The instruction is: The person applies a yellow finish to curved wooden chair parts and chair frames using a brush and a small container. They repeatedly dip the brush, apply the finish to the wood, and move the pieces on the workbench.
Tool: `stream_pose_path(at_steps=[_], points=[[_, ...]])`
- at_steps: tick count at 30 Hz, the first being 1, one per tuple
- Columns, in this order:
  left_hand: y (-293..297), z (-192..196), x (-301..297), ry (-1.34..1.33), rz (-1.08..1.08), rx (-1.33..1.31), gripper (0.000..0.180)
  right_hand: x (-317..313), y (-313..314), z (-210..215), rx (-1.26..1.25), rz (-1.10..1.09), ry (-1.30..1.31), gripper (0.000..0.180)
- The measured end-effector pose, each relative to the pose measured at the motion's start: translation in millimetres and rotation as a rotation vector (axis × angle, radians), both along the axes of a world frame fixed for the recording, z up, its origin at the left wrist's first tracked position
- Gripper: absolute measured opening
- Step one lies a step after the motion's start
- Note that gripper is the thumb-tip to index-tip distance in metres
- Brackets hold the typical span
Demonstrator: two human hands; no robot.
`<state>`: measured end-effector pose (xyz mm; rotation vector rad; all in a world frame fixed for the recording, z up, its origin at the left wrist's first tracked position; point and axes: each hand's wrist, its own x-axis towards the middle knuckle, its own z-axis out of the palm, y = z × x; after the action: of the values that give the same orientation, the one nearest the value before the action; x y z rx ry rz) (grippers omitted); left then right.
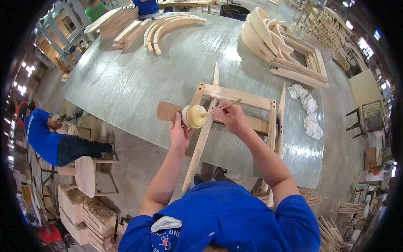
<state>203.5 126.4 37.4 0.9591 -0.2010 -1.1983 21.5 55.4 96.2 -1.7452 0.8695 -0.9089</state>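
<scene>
My left hand [180,133] is closed around a small round cup of creamy yellow glue [195,115], tilted so its inside shows. In my right hand [230,117] is a thin wooden glue brush [233,103], its lower end dipping into the cup. Both hands are over a pale wooden chair frame [239,95], which lies on the table with its long legs reaching past the near edge. Dark dowel holes show at its corners. A flat brown wooden piece [168,111] sticks out beside the cup, partly behind my left hand; I cannot tell whether that hand holds it.
The film-covered table [126,84] carries curved wooden rails [168,26], a stack of shaped boards [115,23], seat frames [310,63] and crumpled white cloths [310,111]. A person in blue [46,134] works at the left among chairs. Stacked wooden parts [86,216] stand lower left.
</scene>
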Motion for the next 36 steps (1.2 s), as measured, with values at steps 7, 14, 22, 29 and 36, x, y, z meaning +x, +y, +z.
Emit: stream_pose_path(at_steps=[7, 14, 22, 29, 36], points=[[2.2, -9.0, 0.7, 0.074, 0.019, 0.056, 0.033, 4.3, -7.1, -12.5, 0.396, -0.111, -0.169, 0.016], [-6.7, -20.7, -5.1, 0.218, -0.016, 0.068, 0.042, -18.3, -14.5, -23.3, 0.629, -0.084, -0.574, 0.007], [-32.9, -30.5, -22.2, 0.305, -0.102, 0.053, 0.046, -20.7, -21.7, -66.5, 0.874, -0.354, -0.661, 0.011], [-52.3, -51.4, -20.8, 0.284, -0.118, 0.014, 0.047, -18.6, -33.6, -76.2, 0.806, -0.362, -0.670, 0.015], [-28.1, -63.4, -1.0, 0.273, -0.063, 0.055, 0.047, -27.0, -61.4, -39.6, 0.334, -0.248, -0.288, 0.015]])
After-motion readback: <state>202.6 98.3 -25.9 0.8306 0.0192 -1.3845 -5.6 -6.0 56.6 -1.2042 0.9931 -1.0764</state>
